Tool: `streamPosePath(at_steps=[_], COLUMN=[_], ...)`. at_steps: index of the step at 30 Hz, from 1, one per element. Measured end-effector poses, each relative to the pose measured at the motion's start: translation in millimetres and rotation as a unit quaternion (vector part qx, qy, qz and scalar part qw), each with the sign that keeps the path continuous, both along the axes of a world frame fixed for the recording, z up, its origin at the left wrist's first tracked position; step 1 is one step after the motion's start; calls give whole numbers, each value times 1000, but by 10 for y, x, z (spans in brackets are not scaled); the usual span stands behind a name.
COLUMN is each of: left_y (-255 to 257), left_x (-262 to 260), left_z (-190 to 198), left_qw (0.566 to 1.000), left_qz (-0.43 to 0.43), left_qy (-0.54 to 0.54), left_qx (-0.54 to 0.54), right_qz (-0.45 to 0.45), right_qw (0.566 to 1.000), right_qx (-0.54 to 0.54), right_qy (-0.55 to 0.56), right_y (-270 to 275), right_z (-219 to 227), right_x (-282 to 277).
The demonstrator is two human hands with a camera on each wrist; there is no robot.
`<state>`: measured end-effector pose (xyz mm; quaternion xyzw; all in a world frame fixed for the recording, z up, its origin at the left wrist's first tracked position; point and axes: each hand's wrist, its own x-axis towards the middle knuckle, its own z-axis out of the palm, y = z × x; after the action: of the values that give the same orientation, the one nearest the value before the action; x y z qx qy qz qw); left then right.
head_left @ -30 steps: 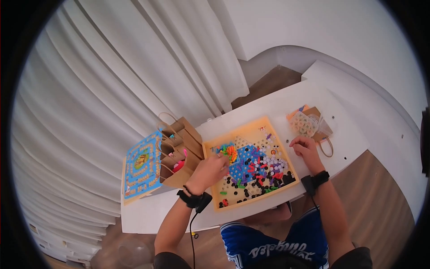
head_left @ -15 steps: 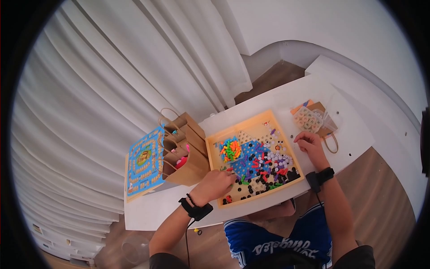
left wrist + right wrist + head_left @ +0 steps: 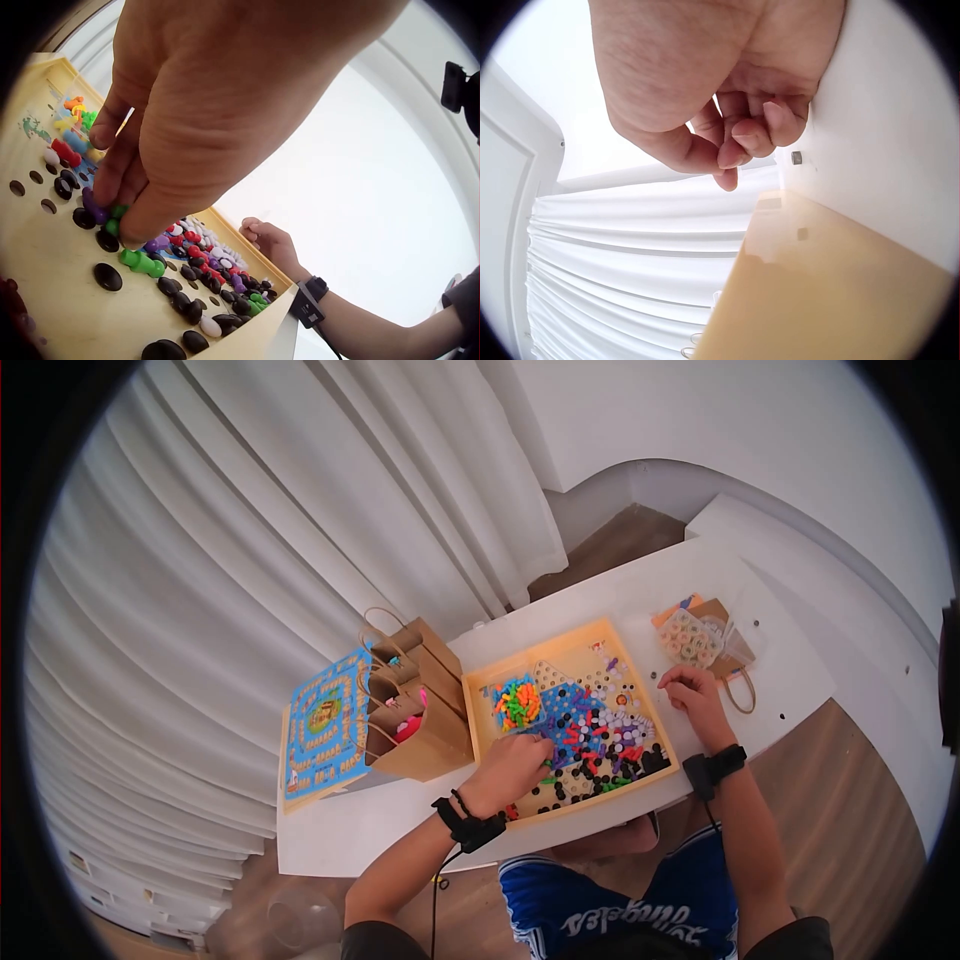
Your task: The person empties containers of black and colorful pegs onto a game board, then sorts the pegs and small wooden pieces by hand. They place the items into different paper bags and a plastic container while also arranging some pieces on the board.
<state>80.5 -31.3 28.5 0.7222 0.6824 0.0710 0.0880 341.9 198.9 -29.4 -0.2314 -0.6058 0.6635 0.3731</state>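
A shallow wooden tray (image 3: 480,760) holds loose game pieces in black, white, red, purple and green. My left hand (image 3: 512,765) is low over its near left part, and thumb and fingers pinch a small green pawn (image 3: 114,225). Right beside those fingertips lie a purple pawn (image 3: 93,205) and a black disc (image 3: 107,240). Another green pawn (image 3: 141,262) lies just below the thumb. A clear box of orange, green and blue pawns (image 3: 517,703) stands in the tray's left corner. My right hand (image 3: 695,700) rests by the tray's right side, fingers loosely curled, holding nothing.
Brown paper bags (image 3: 430,735) stand left of the tray, in front of a blue game board (image 3: 325,715). On the right, a clear box of round wooden pieces (image 3: 690,638) lies by a flat brown paper bag (image 3: 735,645). A few small dark pieces lie on the white table (image 3: 600,600).
My left hand has moved from beside the box of pawns toward the tray's near part, then a little right, and now pinches a green pawn. My right hand stays by the tray's right side.
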Motion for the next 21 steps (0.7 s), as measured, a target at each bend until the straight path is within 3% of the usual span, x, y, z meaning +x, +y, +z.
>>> streamPosePath(at_steps=[3,9,11,15,18,21], left_y=[21,259,348,298,131,-11], left_x=[-16,-363,-484,-369,-200,-7], left_z=[72,366,352,324,270,253], left_qw=[1000,989,986,987,992,995], left_qz=[-11,129,112,85,-28,-77], left_qy=[-13,-52,-32,-23,-98,-58], left_qx=[10,44,115,134,72,12], right_qz=[0,3,3,5,4,5], right_qw=[1000,1000,1000,1000,1000,1000], right_qx=[-9,11,3,-11,-12,-13], right_qy=[8,2,19,19,12,8], right_y=[14,16,21,22,20,20], right_z=[-8,-20,-21,-8,-26,-13], right_x=[-5,-16,-3,9,-9,-9])
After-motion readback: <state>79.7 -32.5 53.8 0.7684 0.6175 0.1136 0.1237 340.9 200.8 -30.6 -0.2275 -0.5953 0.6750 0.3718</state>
